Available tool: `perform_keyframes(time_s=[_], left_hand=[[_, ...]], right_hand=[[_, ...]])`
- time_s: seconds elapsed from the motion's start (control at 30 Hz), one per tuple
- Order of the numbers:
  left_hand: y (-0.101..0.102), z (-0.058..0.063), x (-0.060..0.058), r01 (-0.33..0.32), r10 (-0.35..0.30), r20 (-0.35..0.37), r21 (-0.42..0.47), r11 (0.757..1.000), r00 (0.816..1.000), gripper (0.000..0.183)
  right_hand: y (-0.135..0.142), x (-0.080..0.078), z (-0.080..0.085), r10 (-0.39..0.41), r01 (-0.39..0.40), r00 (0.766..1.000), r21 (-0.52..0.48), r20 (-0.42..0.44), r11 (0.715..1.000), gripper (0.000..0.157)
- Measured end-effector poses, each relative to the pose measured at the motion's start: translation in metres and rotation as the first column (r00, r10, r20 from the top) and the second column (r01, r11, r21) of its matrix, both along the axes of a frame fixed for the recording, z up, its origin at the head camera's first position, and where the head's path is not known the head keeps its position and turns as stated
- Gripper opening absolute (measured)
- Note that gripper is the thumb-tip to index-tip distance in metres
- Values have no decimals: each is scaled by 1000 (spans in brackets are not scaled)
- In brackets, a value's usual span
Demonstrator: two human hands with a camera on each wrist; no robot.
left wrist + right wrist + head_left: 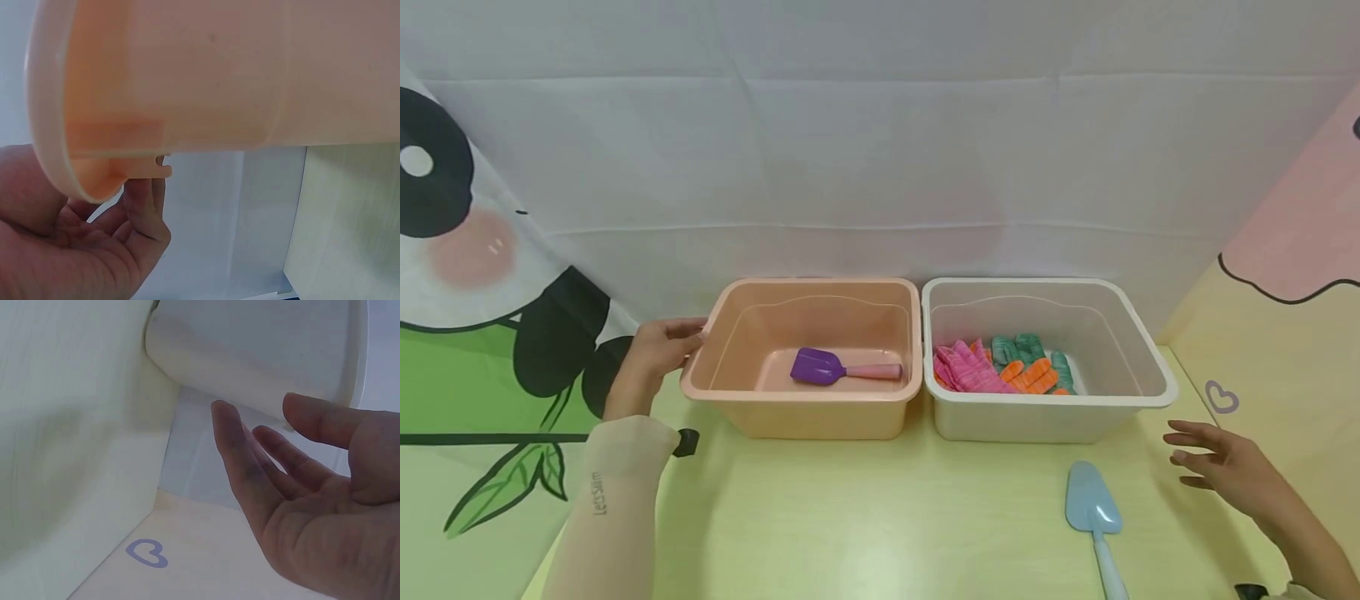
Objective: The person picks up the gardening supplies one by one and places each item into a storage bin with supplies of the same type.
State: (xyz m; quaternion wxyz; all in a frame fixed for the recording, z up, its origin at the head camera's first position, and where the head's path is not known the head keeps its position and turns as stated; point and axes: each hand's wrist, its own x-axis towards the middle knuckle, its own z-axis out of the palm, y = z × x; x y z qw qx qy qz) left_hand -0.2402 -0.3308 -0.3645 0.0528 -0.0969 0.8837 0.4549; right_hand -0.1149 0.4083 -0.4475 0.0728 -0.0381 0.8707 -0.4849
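My left hand (658,358) grips the left end of a peach plastic bin (820,422). In the left wrist view its fingers (144,212) curl up under the bin's rim (47,94). Inside that bin lies a small purple shovel (818,367) with a pink handle. My right hand (1225,467) hovers off the right end of a white bin (1022,422), fingers spread and holding nothing; the right wrist view has the fingertips apart from each other near the bin's side. Pink gloves (970,371), orange gloves (1035,377) and green gloves (1017,348) lie in the white bin.
A light blue trowel (1093,504) lies on the pale yellow table (865,517) in front of the white bin. Both bins stand side by side against a white cloth backdrop (880,167). Printed cloths hang at left and right, one with a purple heart (1222,397).
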Motion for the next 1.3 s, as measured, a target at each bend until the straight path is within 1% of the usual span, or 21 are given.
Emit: perform_keyframes(time_s=[0.07,0.13,0.33,0.5,0.57,0.63,0.73,0.8,0.87,0.97,1.0,1.1,1.17,1.3], left_hand=[[0,0,0,-1,1,0,2,1000,1000,55],[0,0,0,-5,5,3,2,1000,1000,56],[0,-1,-2,-6,6,12,-3,1000,1000,56],[0,-2,-3,-10,10,16,-7,1000,1000,56],[0,-2,-2,-14,14,20,-7,1000,1000,56],[0,-2,-2,-14,14,23,-3,1000,1000,56],[1,-2,-1,-11,11,24,-3,1000,1000,57],[1,-2,-1,-6,6,21,-6,1000,1000,57],[1,-1,0,-3,3,15,-10,1000,1000,57],[2,-1,0,1,0,9,-13,1000,1000,57],[2,-1,0,0,0,8,-12,1000,1000,57],[1,-1,0,1,-1,14,-11,1000,1000,57],[1,-1,0,0,0,23,-9,1000,1000,58],[-1,-3,-2,-8,8,42,-4,1000,999,59]], right_hand=[[-2,4,-2,17,-17,1000,-28,1,999,50],[-3,8,-5,36,-36,999,-41,0,999,56],[-8,20,-14,86,-85,996,-61,15,995,54],[-12,28,-25,155,-148,987,-125,44,981,64],[-14,30,-29,183,-172,981,-148,66,974,63],[-16,33,-33,202,-186,976,-163,87,969,56],[-18,37,-38,212,-185,968,-192,132,964,50],[-19,40,-41,213,-184,967,-201,137,962,48],[-21,42,-44,215,-187,967,-198,134,962,45],[-25,46,-47,212,-195,970,-144,116,970,36],[-26,47,-48,212,-198,970,-125,117,972,37],[-31,50,-48,206,-195,968,-81,145,977,48],[-34,51,-48,205,-194,963,-79,174,978,52],[-39,52,-49,206,-185,951,-107,231,977,52]])
